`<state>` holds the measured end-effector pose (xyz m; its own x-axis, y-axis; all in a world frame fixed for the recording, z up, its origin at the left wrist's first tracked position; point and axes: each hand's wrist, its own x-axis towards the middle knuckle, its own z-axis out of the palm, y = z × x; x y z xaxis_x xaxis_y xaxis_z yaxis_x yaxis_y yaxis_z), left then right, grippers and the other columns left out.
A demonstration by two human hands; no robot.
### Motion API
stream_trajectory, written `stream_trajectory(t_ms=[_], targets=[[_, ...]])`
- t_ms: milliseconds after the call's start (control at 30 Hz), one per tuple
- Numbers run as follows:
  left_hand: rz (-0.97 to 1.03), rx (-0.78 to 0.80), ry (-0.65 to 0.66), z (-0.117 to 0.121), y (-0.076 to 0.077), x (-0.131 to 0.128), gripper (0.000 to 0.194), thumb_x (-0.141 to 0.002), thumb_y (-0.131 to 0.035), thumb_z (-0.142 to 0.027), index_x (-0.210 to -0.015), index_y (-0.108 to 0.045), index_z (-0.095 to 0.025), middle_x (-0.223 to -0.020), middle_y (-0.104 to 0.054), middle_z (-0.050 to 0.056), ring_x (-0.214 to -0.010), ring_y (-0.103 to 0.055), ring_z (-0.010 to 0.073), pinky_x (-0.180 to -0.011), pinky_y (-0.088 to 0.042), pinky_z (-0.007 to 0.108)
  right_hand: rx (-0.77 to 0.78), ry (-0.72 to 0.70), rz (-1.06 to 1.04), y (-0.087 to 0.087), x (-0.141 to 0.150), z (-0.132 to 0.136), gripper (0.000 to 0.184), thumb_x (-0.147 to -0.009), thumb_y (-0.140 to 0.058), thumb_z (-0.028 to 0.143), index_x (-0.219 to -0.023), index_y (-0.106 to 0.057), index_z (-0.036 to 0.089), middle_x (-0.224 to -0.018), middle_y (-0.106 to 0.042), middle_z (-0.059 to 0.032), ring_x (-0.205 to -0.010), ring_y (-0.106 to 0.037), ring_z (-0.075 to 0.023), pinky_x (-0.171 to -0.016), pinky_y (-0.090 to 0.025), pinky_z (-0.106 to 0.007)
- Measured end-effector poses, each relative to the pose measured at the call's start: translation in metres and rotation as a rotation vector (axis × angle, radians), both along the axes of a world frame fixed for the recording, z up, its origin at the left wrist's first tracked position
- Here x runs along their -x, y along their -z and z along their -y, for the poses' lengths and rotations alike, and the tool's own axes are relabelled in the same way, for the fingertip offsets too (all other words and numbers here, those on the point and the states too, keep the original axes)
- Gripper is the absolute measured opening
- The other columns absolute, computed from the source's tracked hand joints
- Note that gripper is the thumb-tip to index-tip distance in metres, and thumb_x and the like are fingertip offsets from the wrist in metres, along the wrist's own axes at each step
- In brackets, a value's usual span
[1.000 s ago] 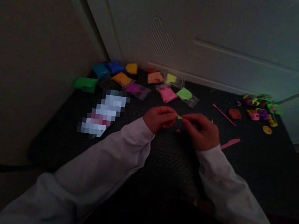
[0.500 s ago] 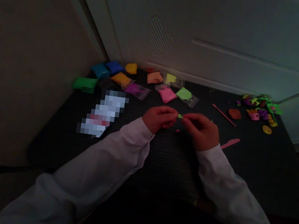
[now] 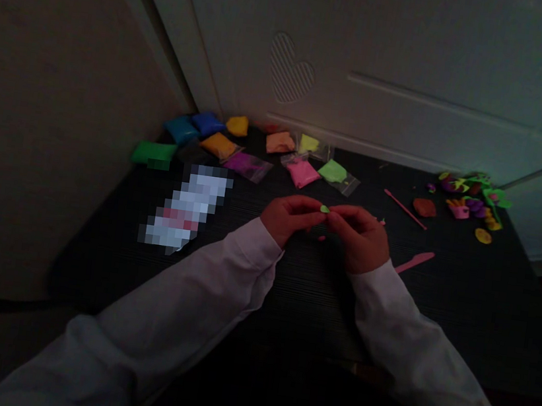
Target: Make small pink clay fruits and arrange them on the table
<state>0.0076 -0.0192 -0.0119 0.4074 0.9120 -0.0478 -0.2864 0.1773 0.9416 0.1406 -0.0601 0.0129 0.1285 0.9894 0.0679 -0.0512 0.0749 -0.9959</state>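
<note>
A small piece of light green modelling clay [image 3: 325,209] is pinched between the fingertips of both hands, above the dark table. My left hand [image 3: 290,217] grips it from the left, thumb against fingers. From the right, my right hand [image 3: 360,238] meets it, thumb and forefinger closed at the piece's edge. A tiny pink bit of clay [image 3: 321,238] lies on the table just below the fingers. Beside the right wrist rests a pink plastic knife [image 3: 415,262], its near end hidden by that arm.
Bags of coloured clay, such as a pink bag [image 3: 303,172] and a light green bag [image 3: 334,171], line the back. A blurred phone [image 3: 187,209] lies left. To the right are a pink stick [image 3: 405,208], a reddish-brown lump [image 3: 424,207] and several clay figures [image 3: 475,206].
Both hands have drawn closer together at the green clay, the right moving slightly left and the left slightly right. Now the fingertips of both hands nearly touch.
</note>
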Motion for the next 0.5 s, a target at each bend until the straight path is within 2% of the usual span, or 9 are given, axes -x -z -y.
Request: stream_trajectory(t_ms=[267, 500], targets=[[-0.003, 0.020, -0.032, 0.0010, -0.0002, -0.0009, 0.021, -0.054, -0.069, -0.023, -0.074, -0.064, -0.018, -0.058, -0.058, -0.004, -0.049, -0.047, 0.0050, -0.048, -0.034, 0.020, 0.068, -0.081, -0.146, 0.0083, -0.0017, -0.0022, 0.016, -0.060, -0.067, 0.028, -0.073, -0.060, 0.021, -0.064, -0.061, 0.0045, -0.057, -0.054, -0.0076, -0.048, -0.045, -0.021], [-0.011, 0.057, -0.031, 0.0018, -0.0016, -0.0004, 0.024, -0.052, -0.070, -0.023, -0.075, -0.064, -0.016, -0.057, -0.058, -0.003, -0.049, -0.046, 0.0052, -0.048, -0.033, 0.020, 0.193, -0.155, -0.202, 0.0015, -0.0022, -0.0042, 0.022, -0.056, -0.069, 0.032, -0.069, -0.056, 0.019, -0.060, -0.058, 0.0048, -0.053, -0.052, -0.0072, -0.050, -0.044, -0.023]])
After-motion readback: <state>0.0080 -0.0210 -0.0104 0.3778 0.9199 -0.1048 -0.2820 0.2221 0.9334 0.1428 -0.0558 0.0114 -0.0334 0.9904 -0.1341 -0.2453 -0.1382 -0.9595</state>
